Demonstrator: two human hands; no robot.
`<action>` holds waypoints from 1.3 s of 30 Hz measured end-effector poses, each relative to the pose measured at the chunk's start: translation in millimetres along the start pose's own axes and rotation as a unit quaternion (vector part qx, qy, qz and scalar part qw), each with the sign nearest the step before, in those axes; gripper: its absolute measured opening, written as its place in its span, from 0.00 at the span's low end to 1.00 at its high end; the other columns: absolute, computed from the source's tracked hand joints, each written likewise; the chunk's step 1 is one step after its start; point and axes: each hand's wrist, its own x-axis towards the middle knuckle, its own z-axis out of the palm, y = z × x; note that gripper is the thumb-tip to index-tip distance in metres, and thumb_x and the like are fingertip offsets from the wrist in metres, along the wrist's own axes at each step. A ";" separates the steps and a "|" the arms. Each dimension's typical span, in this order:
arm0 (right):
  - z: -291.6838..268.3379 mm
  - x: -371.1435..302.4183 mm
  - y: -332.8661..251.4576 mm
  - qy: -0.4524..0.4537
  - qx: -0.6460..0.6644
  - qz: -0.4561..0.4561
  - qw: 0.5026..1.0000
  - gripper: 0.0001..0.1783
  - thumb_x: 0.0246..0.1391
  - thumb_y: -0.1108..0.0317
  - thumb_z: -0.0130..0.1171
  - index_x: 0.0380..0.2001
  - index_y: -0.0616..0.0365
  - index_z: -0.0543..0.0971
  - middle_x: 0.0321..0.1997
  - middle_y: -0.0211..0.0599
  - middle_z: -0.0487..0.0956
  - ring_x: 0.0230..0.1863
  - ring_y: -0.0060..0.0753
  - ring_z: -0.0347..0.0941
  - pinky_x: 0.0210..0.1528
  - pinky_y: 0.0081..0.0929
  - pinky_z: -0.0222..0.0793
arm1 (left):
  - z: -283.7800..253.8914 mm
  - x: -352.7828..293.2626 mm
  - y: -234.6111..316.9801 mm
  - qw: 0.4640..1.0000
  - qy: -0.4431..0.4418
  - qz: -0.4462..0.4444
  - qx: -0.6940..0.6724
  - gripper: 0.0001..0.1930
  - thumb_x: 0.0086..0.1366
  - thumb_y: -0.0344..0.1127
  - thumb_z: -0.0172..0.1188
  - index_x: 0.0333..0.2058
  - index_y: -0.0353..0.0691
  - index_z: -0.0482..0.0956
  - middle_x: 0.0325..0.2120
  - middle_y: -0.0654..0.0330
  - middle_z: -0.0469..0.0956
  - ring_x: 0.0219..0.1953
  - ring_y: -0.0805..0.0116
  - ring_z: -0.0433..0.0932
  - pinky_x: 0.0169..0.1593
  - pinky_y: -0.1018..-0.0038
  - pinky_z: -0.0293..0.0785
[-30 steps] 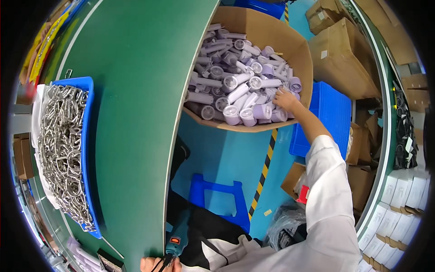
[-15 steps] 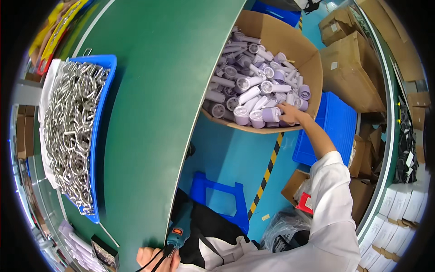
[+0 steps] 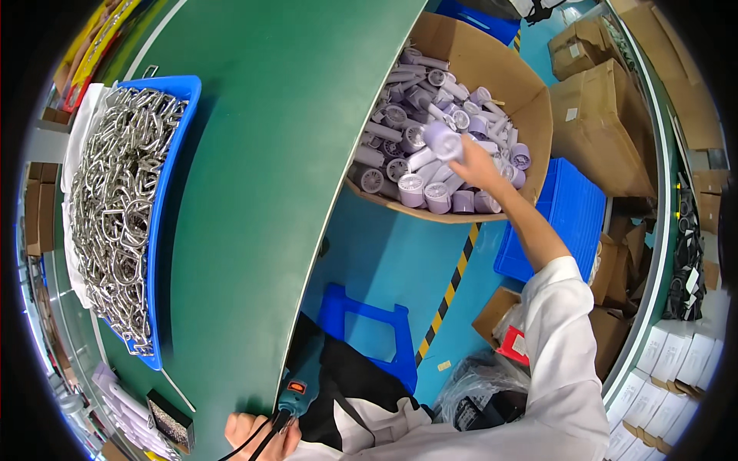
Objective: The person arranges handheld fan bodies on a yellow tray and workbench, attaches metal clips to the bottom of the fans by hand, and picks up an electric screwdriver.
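My right hand (image 3: 480,165) is closed on a pale purple handheld fan (image 3: 442,141), blurred by motion, above a big open carton (image 3: 511,84). Heaped inside the carton are several more white and purple handheld fans (image 3: 411,190). Down at the near edge of the green table, my left hand (image 3: 257,436) has its fingers curled in; what they hold, if anything, is hidden. Black cords cross over that hand from a teal corded power tool (image 3: 297,396), which is right beside it.
On the green table (image 3: 246,192), a blue tray (image 3: 159,230) of metal rings and clips stands left. Pale purple parts (image 3: 127,415) and a small black box (image 3: 171,421) lie nearer. Beyond the table are a blue stool (image 3: 400,338), a blue crate (image 3: 569,207) and brown cartons (image 3: 596,115).
My right hand has lifted a handheld fan from the carton's near right part and moved up and left with it. My left hand stays by the power tool.
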 end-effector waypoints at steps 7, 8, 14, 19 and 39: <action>116.5 84.4 -55.5 0.054 0.026 0.043 0.997 0.29 0.39 0.71 0.69 0.43 0.66 0.66 0.46 0.62 0.74 0.48 0.62 0.72 0.49 0.50 0.69 | 9.8 -2.2 0.4 0.999 0.031 -0.020 -0.007 0.07 0.55 0.34 0.65 0.22 0.44 0.77 0.16 0.60 0.67 0.17 0.62 0.66 0.19 0.66 0.58; 128.7 89.6 -55.2 0.080 -0.004 0.056 0.995 0.29 0.39 0.69 0.70 0.44 0.66 0.67 0.49 0.61 0.73 0.50 0.61 0.71 0.50 0.49 0.69 | 11.6 0.0 1.3 0.999 0.037 -0.022 -0.015 0.07 0.55 0.34 0.66 0.22 0.45 0.76 0.16 0.61 0.67 0.17 0.62 0.65 0.19 0.66 0.57; 179.1 99.4 -55.4 0.044 -0.048 0.029 0.997 0.32 0.37 0.69 0.71 0.44 0.65 0.64 0.43 0.59 0.74 0.47 0.62 0.72 0.48 0.47 0.69 | 2.8 -6.4 -1.5 1.000 0.002 -0.023 -0.012 0.06 0.54 0.33 0.65 0.21 0.45 0.78 0.15 0.63 0.66 0.15 0.65 0.63 0.18 0.68 0.55; 190.1 99.6 -30.3 0.157 0.062 -0.013 0.986 0.33 0.37 0.74 0.69 0.47 0.62 0.65 0.46 0.59 0.73 0.50 0.61 0.69 0.49 0.46 0.68 | 4.8 9.9 -1.9 0.999 0.046 -0.001 -0.001 0.07 0.54 0.32 0.64 0.20 0.43 0.77 0.15 0.62 0.67 0.15 0.65 0.63 0.19 0.69 0.55; -137.3 -154.4 -221.4 0.035 0.259 0.218 0.940 0.29 0.36 0.61 0.75 0.41 0.68 0.77 0.38 0.49 0.81 0.42 0.44 0.79 0.46 0.37 0.73 | 7.6 -11.0 11.4 0.981 0.131 0.143 0.014 0.08 0.54 0.38 0.67 0.25 0.43 0.78 0.15 0.67 0.67 0.19 0.70 0.69 0.27 0.75 0.64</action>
